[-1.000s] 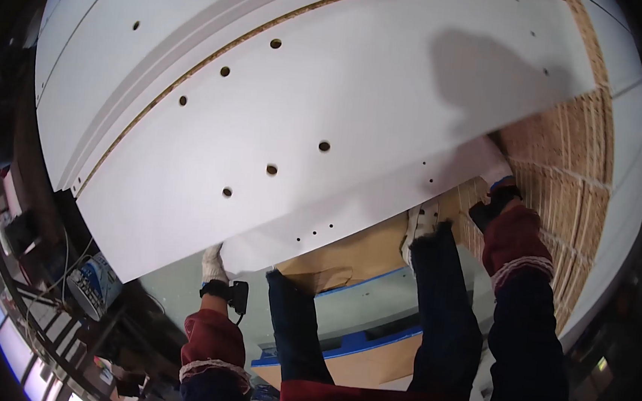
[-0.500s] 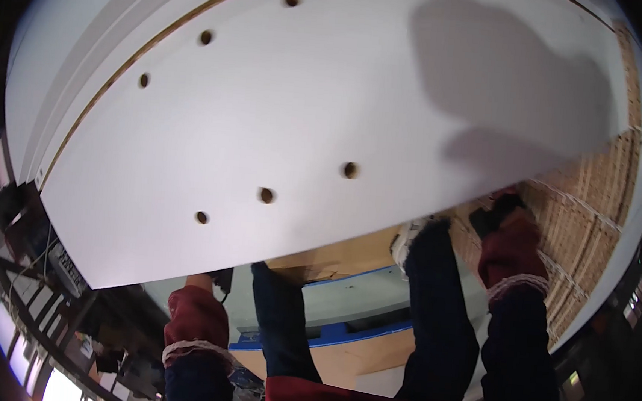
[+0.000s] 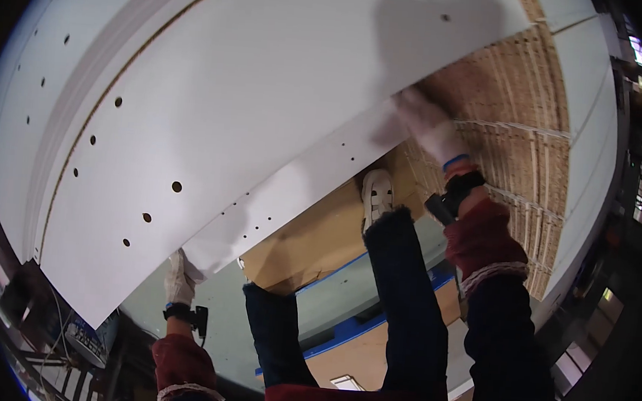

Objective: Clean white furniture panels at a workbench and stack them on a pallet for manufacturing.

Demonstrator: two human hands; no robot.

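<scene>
Two gloved hands on one white panel

Left hand (image 3: 179, 278) grasps the near lower edge of the drilled white panel (image 3: 269, 98). Right hand (image 3: 432, 130) grasps the same edge further right. Panel tilted, held over a stack of white boards (image 3: 34, 110). Chipboard stack (image 3: 524, 111) lies right.

Large white panel (image 3: 254, 97) — flat, smooth face with scattered drilled holes and a thin brown line along one side. Held tilted; left hand (image 3: 179, 280) grips its lower corner, right hand (image 3: 429, 126) its near edge — panel spans between both.
</scene>
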